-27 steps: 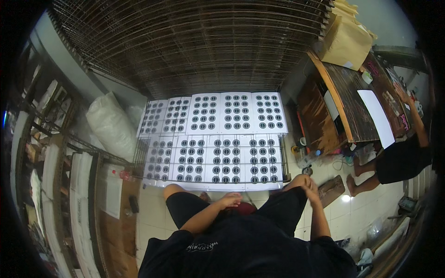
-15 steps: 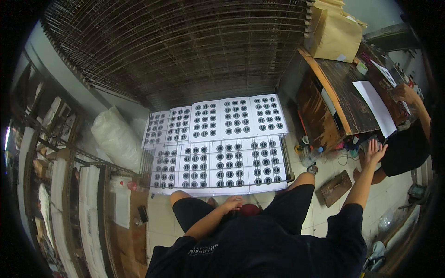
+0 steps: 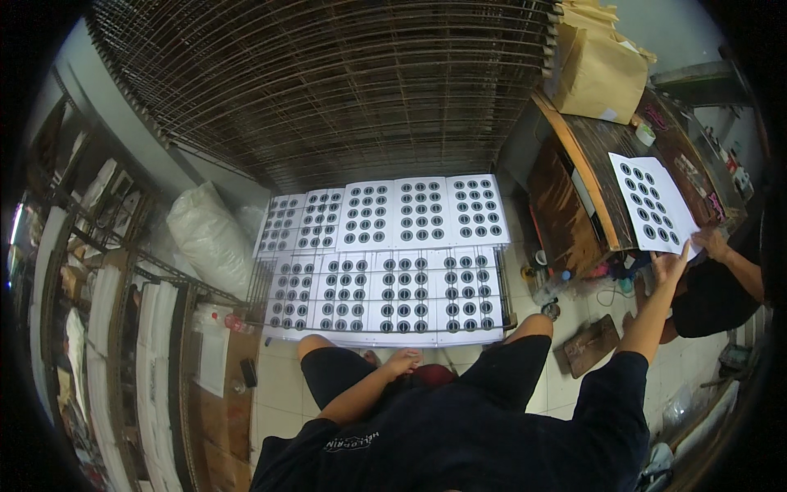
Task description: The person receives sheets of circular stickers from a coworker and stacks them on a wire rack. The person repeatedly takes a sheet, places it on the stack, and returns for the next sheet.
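My right hand (image 3: 671,266) reaches out to the right and grips the near edge of a printed sheet (image 3: 653,203). The sheet is white, with rows of dark round marks facing up. A co-worker's hand (image 3: 718,247) is at the same sheet, by its near right corner. My left hand (image 3: 403,362) rests at my lap with its fingers curled, and nothing shows in it. Before my knees, more sheets with the same marks (image 3: 369,211) lie in two rows on a wire rack shelf (image 3: 502,320). Wires cross over some of them.
Above the sheets rise stacked wire shelves (image 3: 344,90). At right stand a worn wooden desk (image 3: 602,176), a tan paper bag (image 3: 602,74) and a wooden block (image 3: 588,347) on the floor. A white sack (image 3: 209,234) and loaded shelving (image 3: 123,328) are at left.
The co-worker's sheet has turned, so its printed face now shows. My right hand has moved right from open air onto the sheet's edge. My left hand stays at my lap.
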Motion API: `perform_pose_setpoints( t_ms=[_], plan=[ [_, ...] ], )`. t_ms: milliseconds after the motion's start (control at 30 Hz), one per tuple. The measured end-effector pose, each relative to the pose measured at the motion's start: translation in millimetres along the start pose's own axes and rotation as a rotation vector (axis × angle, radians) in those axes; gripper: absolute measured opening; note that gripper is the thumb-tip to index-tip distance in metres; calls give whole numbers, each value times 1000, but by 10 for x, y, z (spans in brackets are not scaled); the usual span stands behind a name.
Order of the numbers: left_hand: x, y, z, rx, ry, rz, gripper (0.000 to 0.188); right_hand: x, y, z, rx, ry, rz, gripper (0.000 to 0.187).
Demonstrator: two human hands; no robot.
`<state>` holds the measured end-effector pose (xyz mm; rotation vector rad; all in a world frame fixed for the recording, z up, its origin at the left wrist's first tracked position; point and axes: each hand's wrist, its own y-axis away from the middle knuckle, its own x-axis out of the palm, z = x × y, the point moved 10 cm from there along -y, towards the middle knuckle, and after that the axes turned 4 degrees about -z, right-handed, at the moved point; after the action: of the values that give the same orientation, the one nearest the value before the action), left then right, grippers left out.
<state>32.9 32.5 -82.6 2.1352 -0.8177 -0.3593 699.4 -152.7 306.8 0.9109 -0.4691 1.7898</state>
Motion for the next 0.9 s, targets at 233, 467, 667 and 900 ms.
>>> perform_pose_setpoints(
  t_ms=[233,467,667,900],
  plan=[
    [-31,38,-30,30,-12,-25,41,252,175,-213,109,272,26,59],
    [-4,16,-86,105,-95,-6,43,31,-124,-149,-47,521,-11,44],
    [198,368,-597,488,-376,-8,41,423,294,-335,-130,642,47,45],
    [322,408,-787,531,-372,5,40,91,447,-483,-118,519,79,48]
  ],
)
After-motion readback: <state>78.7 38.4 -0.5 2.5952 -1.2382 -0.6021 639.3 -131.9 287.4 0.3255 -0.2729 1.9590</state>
